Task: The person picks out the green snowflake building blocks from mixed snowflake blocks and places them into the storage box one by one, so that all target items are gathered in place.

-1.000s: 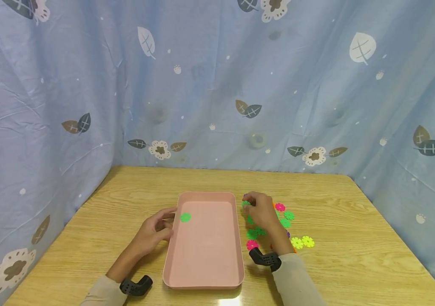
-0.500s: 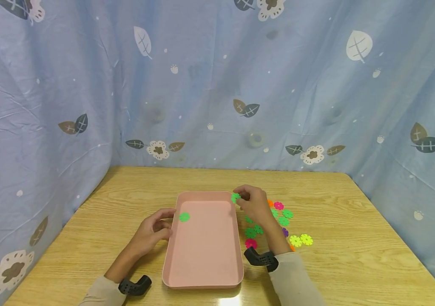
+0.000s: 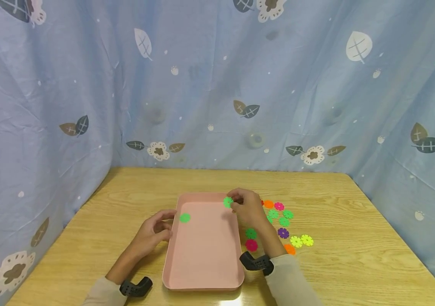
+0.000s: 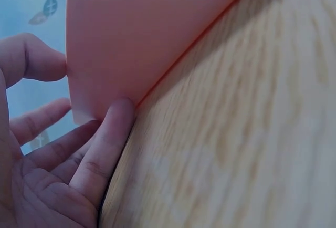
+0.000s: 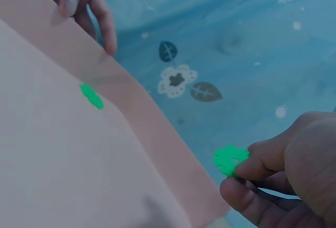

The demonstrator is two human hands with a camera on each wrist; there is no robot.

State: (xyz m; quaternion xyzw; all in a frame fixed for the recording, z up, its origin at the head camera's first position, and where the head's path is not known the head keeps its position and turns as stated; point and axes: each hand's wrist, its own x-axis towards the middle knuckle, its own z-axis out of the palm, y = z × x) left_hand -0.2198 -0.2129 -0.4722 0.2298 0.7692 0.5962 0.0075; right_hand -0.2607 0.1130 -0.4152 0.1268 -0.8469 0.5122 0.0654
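Observation:
A pink rectangular tray (image 3: 206, 255) lies on the table, with one green snowflake-shaped plastic disc (image 3: 185, 218) inside near its left wall. My right hand (image 3: 248, 208) pinches another green snowflake disc (image 5: 231, 159) between thumb and fingers, over the tray's far right corner. Its shadow falls on the tray floor. At the tray's left side, my left hand (image 3: 154, 231) rests with loosely bent fingers. In the left wrist view its fingertips touch the tray's outer wall (image 4: 147, 33) and one finger reaches low by the table.
Right of the tray, several loose snowflake discs lie scattered: green discs (image 3: 284, 222), yellow discs (image 3: 307, 240), pink discs (image 3: 251, 245), orange discs (image 3: 289, 249) and a purple disc (image 3: 283, 233). The right forearm passes over part of them. A blue patterned curtain (image 3: 202, 85) hangs behind the wooden table (image 3: 355, 255).
My right hand has lifted a green snowflake disc from the scattered ones and carried it left over the tray's far right corner. The left hand stays at the tray's side.

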